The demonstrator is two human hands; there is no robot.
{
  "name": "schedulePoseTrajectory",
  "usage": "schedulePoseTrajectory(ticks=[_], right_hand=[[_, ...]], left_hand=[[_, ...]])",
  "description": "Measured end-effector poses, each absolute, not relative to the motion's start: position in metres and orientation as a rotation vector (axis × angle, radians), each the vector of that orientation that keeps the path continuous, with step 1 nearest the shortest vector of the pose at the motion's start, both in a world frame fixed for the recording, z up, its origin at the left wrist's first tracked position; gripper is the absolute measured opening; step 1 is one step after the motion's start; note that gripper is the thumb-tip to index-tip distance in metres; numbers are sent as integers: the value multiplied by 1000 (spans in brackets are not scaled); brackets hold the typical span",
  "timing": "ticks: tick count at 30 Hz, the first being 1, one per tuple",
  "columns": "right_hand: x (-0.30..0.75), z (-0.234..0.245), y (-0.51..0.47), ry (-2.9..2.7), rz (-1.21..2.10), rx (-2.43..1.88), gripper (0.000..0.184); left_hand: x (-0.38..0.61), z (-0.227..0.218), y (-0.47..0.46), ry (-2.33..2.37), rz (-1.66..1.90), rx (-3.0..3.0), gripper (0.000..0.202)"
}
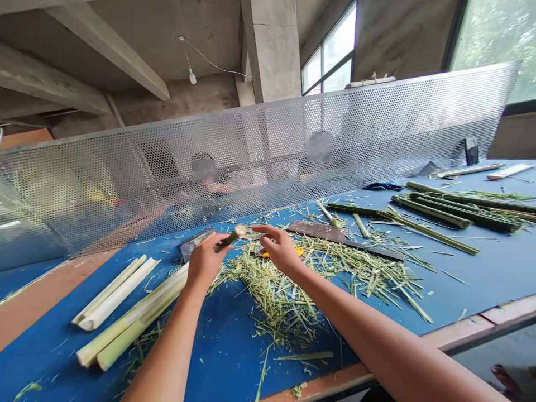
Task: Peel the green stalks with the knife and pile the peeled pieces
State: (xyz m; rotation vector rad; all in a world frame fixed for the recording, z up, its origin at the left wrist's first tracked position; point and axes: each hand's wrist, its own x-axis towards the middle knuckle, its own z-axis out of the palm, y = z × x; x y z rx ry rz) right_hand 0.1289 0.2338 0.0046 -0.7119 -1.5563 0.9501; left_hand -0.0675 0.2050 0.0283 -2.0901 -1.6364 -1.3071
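Observation:
My left hand (pixel 204 261) is closed around a short green bamboo stick (pixel 230 238), its pale cut end pointing up and to the right. My right hand (pixel 280 249) hovers just right of that end, thumb and fingers pinched at the tip of the stick or at a thin strip there. Both hands are above a heap of green bamboo shavings (pixel 288 279) on the blue table (pixel 481 268).
Split pale bamboo pieces (pixel 125 312) lie at the left. A long dark blade (pixel 335 234) and a yellow-handled tool (pixel 298 251) lie beyond the shavings. Green bamboo poles (pixel 452 212) lie at the right. A perforated metal screen (pixel 268 156) runs along the table's far edge.

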Motion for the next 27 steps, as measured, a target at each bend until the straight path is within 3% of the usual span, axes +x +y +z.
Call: schedulePoseTrajectory(ticks=[4, 8, 12, 19, 24, 27], right_hand=[[132, 0, 241, -1678, 696, -907, 31], [131, 3, 238, -1833, 658, -835, 46], [133, 8, 231, -2083, 846, -797, 29], [130, 13, 214, -2203, 639, -880, 24], [176, 54, 259, -2282, 355, -1110, 40], [255, 65, 324, -2050, 84, -1431, 31]], left_hand=[[-59, 39, 205, -1629, -2013, -1849, 29], [-49, 47, 202, -1411, -2728, -1768, 41], [-46, 50, 199, -1371, -3062, -1632, 43], [-41, 44, 199, -1504, -3177, -1757, 47], [-38, 43, 200, -1653, -2993, -1673, 53], [-39, 45, 201, -1696, -2734, -1657, 54]])
